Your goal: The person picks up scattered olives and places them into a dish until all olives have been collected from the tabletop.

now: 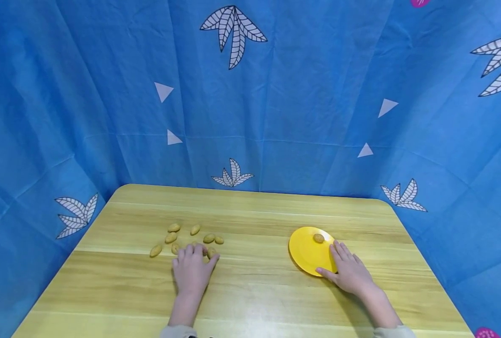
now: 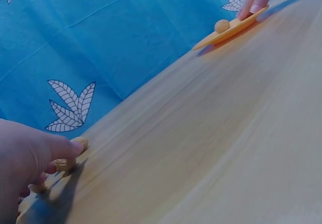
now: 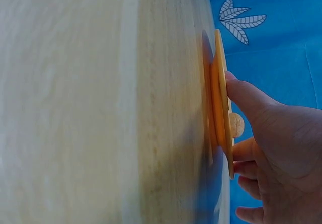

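Note:
My left hand (image 1: 191, 271) reaches down among several small oval, tan, nut-like pieces (image 1: 171, 237) at the table's left. A piece (image 1: 211, 252) lies by its thumb and forefinger; in the left wrist view this piece (image 2: 65, 164) is low under the thumb. Whether the fingers pinch it cannot be made out, and the palm hides others. My right hand (image 1: 348, 270) rests on the right edge of a yellow plate (image 1: 307, 253), fingers spread, thumb on the near rim. One tan piece (image 1: 319, 238) lies on that plate; the right wrist view shows the thumb (image 3: 246, 95) against the plate.
The wood-grain table (image 1: 250, 300) has rounded far corners. A blue curtain (image 1: 276, 103) with white leaf prints hangs behind it and along both sides. A wide stretch of tabletop separates the tan pieces from the plate.

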Available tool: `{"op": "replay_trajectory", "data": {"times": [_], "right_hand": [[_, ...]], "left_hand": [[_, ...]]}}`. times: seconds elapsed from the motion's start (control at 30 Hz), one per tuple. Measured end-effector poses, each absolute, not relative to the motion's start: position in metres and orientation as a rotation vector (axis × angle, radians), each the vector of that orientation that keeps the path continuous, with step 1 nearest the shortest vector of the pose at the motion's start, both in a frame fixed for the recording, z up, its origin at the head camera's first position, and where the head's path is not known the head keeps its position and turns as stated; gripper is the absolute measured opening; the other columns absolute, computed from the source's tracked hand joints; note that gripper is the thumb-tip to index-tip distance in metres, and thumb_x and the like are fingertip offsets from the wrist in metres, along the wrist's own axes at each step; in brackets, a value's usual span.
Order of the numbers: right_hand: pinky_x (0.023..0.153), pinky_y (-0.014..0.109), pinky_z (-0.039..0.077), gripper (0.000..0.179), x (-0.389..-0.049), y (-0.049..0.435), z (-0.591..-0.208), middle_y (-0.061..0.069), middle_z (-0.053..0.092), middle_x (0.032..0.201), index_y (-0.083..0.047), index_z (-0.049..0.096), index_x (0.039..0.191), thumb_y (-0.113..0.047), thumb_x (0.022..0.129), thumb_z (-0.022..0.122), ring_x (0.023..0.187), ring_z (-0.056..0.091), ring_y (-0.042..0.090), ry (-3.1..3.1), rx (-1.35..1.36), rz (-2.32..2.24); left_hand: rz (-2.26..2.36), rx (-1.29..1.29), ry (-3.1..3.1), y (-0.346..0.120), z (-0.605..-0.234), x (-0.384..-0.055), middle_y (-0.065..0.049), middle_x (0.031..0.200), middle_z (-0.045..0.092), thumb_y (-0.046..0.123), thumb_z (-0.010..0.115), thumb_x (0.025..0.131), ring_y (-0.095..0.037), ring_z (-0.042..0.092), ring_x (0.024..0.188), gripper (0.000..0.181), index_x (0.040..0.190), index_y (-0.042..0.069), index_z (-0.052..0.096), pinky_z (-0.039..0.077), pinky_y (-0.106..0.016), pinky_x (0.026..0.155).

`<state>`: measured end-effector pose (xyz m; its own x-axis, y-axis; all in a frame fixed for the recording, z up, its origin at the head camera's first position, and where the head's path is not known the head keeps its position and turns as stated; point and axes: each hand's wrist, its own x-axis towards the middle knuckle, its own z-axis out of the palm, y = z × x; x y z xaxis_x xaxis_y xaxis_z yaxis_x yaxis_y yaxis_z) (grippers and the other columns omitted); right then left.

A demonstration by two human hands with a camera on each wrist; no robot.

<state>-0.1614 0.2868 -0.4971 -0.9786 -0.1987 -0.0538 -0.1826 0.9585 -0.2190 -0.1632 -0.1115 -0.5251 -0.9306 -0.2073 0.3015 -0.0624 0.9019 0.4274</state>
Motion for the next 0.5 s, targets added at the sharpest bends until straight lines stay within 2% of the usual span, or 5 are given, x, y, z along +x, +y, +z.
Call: {"op": "replay_trajectory", "data": {"times": [0.5], "right_hand": [[0.109, 0.066, 0.026, 0.092, -0.162, 0.288, -0.496, 0.031, 0.027, 0.154, 0.011, 0.036, 0.143, -0.060, 0.089, 0.055, 0.142, 0.027, 0.049, 3.037, -0.302, -0.335]], "left_hand": [[-0.540, 0.172, -2.705, -0.097, -0.523, -0.167, -0.008, 0.091, 0.062, 0.039, 0.074, 0.082, -0.029, 0.054, 0.088, 0.029, 0.086, 0.012, 0.065, 0.039, -0.042, 0.073]]}}
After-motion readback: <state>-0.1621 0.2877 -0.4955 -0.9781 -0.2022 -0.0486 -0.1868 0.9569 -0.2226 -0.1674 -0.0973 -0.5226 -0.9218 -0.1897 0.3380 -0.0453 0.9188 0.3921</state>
